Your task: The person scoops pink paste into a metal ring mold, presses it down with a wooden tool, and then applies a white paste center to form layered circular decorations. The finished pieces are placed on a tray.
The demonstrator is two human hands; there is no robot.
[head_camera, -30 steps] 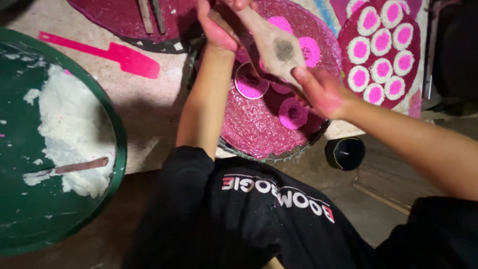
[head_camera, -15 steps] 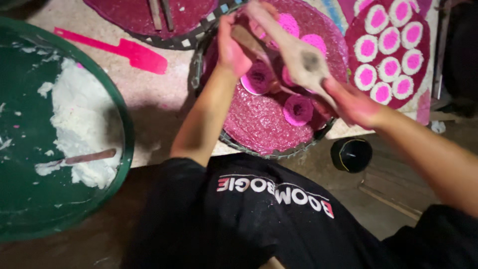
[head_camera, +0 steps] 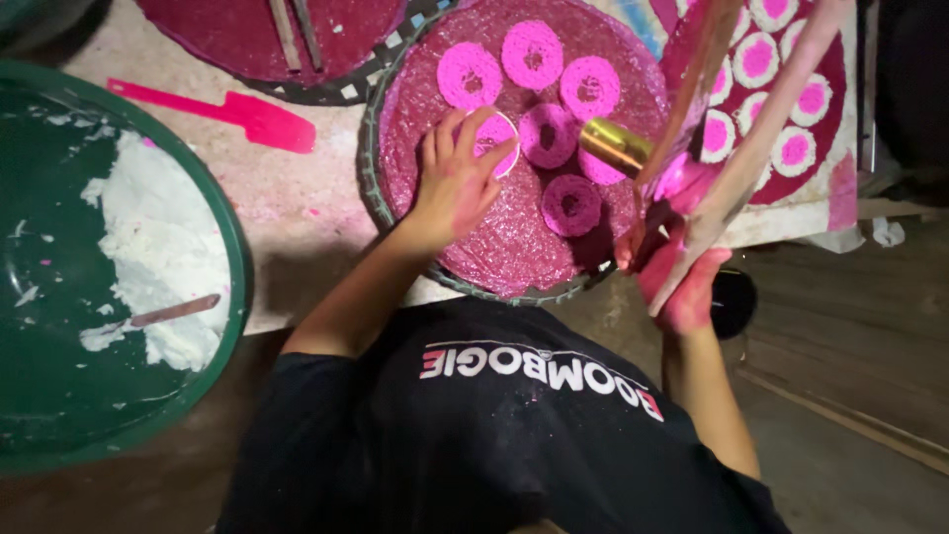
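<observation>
My left hand (head_camera: 453, 188) rests on the round pink woven tray (head_camera: 504, 247), its fingers gripping a small white-rimmed pink disc (head_camera: 496, 133). Several pink coiled noodle rounds (head_camera: 532, 54) lie on the tray around it. My right hand (head_camera: 680, 279), stained pink, grips the long wooden handles (head_camera: 756, 138) of a press at the tray's right edge. The press's brass cylinder (head_camera: 613, 146) points toward the rounds, just above one of them. My black shirt fills the lower middle of the view.
A large green basin (head_camera: 59, 415) at left holds white dough (head_camera: 148, 247) and a stick (head_camera: 173, 311). A pink spatula (head_camera: 237, 111) lies on the mat. A second dark pink tray (head_camera: 346, 35) is behind; a tray of white-and-pink rounds (head_camera: 781, 94) is at right. A black cup (head_camera: 733, 302) stands near my right hand.
My left hand left the press and came down onto the small disc on the tray. The press now stays in my right hand alone, swung to the right.
</observation>
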